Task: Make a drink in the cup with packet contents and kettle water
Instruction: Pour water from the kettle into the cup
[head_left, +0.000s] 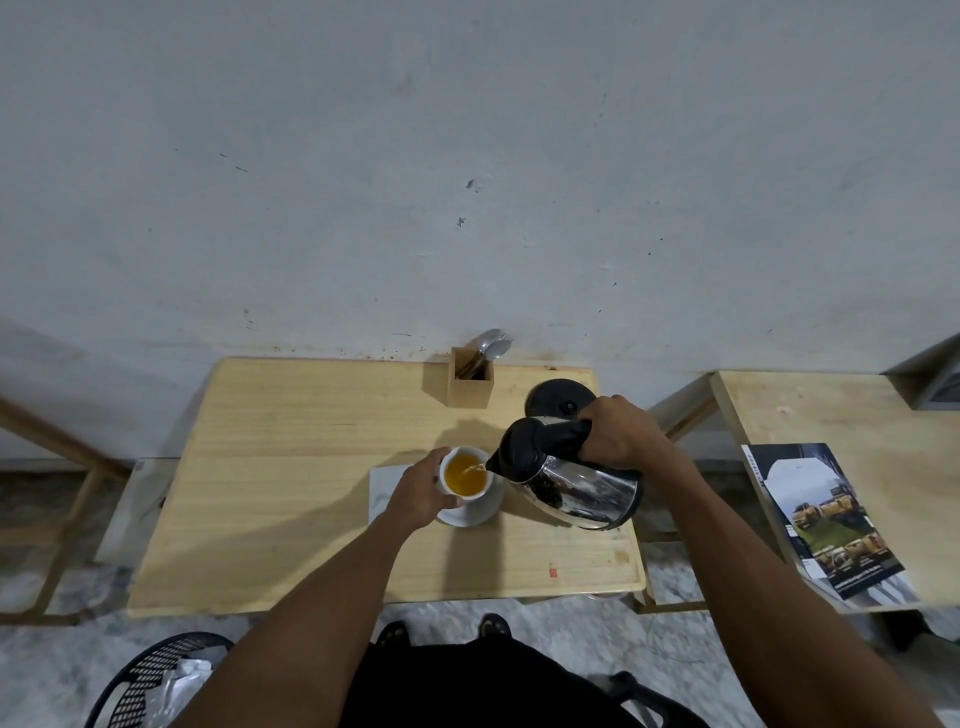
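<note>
Standing nearest, a person in dark clothing, both bare forearms stretched forward over a pale wooden table (291, 467). At floor level to the left, a black mesh basket (150, 675) with crumpled pale wrapping inside; two dark shoe tips show just beneath the table's front edge. Left hand (418, 491): fingers curled around the near-left side of a white cup (466, 473), closed on it and steadying it. The cup sits on a white saucer (470, 512), which partly overlaps a flat pale sheet or napkin (384, 483); whether that is the packet, I cannot tell. Cup contents: amber liquid, filled close to the rim. Right hand (618, 434): wrapped tightly round the black handle of a stainless steel kettle (571, 483), which is lifted and tilted leftward, black lid on, spout just over the cup's right rim, a thin stream running into the drink. Behind the kettle, its round black base (556, 397) rests on the table, unoccupied. Further back, near the wall, a small wooden holder (470, 382) containing a metal spoon and fork (493, 343). To the right, a second wooden table (831, 415) stands apart, carrying a printed magazine (826, 519). Farthest, a scuffed pale grey wall (467, 156).
</note>
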